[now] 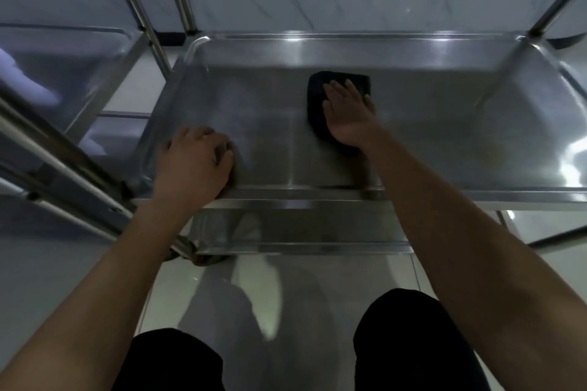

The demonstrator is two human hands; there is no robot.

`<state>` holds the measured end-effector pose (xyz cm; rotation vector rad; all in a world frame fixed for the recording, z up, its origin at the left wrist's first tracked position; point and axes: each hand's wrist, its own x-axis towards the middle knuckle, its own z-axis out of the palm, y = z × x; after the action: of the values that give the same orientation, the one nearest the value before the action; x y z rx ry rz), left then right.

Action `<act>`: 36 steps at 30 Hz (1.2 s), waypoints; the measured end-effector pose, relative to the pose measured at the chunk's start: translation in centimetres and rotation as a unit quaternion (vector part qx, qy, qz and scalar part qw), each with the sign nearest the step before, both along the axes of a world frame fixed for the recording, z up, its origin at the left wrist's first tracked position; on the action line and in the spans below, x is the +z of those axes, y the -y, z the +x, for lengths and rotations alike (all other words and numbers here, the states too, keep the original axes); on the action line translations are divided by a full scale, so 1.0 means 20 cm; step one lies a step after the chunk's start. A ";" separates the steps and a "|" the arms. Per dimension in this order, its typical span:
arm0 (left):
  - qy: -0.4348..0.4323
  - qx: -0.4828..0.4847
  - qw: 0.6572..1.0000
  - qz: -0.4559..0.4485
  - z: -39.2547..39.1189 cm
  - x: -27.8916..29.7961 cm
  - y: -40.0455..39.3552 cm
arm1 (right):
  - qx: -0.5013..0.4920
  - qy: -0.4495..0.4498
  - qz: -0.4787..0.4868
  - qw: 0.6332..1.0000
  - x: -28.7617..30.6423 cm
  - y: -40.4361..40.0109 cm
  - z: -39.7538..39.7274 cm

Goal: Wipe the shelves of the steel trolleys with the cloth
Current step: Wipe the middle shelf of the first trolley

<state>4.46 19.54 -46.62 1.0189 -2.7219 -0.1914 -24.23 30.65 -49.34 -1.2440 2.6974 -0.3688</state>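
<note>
Right hand (347, 111) flat, fingers straight, pressing dark cloth (336, 82) mid-shelf (444, 136); cloth shows beyond fingertips. Left hand (193, 162) curled, resting at shelf's near-left corner, holding nothing.

- Dim and cool-toned overall, with a soft, slightly smeared look.
- Bright glare streaks along the steel shelf (413, 136) rim at top centre and far right edge.
- Strong wide-angle bending at left and right edges.
- Blurred white patches at left; dark shadow at bottom.
</note>
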 end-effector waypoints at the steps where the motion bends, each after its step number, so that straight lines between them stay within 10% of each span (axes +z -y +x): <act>1: 0.004 0.010 1.000 0.006 0.05 -0.01 0.02 | 0.011 0.002 -0.004 1.000 0.00 0.07 0.05; 20: 0.022 0.011 1.000 0.006 0.24 -0.04 0.08 | 0.232 0.002 -0.027 0.972 0.07 0.92 0.70; 36: -0.032 -0.022 0.996 0.076 -0.18 0.08 -0.19 | 0.046 0.028 -0.015 0.998 0.08 0.18 0.11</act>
<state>0.89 23.44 -44.97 0.9746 -2.7077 -0.4381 -21.94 27.01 -47.69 -1.3390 2.5866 -0.4283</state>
